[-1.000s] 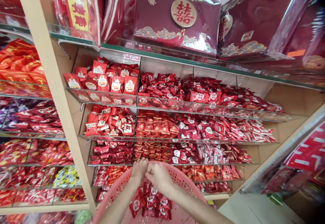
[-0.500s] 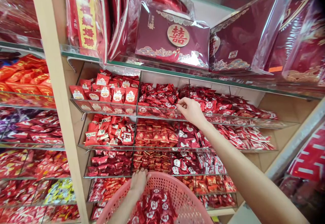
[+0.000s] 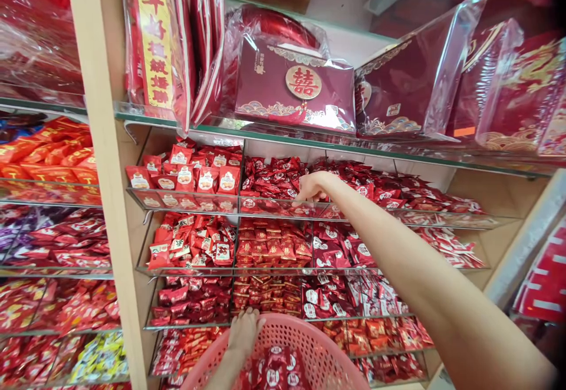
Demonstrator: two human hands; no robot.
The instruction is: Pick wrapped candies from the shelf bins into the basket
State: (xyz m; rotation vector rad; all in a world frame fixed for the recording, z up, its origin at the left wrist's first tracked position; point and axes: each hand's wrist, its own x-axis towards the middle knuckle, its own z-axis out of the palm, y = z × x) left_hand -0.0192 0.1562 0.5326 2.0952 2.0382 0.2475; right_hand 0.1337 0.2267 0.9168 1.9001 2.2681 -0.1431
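My left hand (image 3: 243, 334) grips the far rim of a pink perforated plastic basket (image 3: 305, 328), its fingers over the edge. Dark-red candy packets (image 3: 273, 372) with white round labels lie inside the basket. My right hand (image 3: 315, 188) reaches into the top candy tray, at the front of a compartment of small dark-red packets (image 3: 274, 171). Its wrist is bent and the fingers curl down by the clear front panel (image 3: 265, 206). The fingertips are partly hidden, and I cannot make out what is between them.
Tiered trays of wrapped sweets, including gold-patterned packets (image 3: 274, 248), continue below. Above, a glass shelf (image 3: 283, 134) carries a maroon gift box (image 3: 294, 83) in clear wrap. A wooden upright (image 3: 101, 160) divides this rack from another on the left.
My right hand has moved slightly left and turned downward at the tray front. The shelves sit lower in view as the camera tilts up. My left hand stays on the basket rim.
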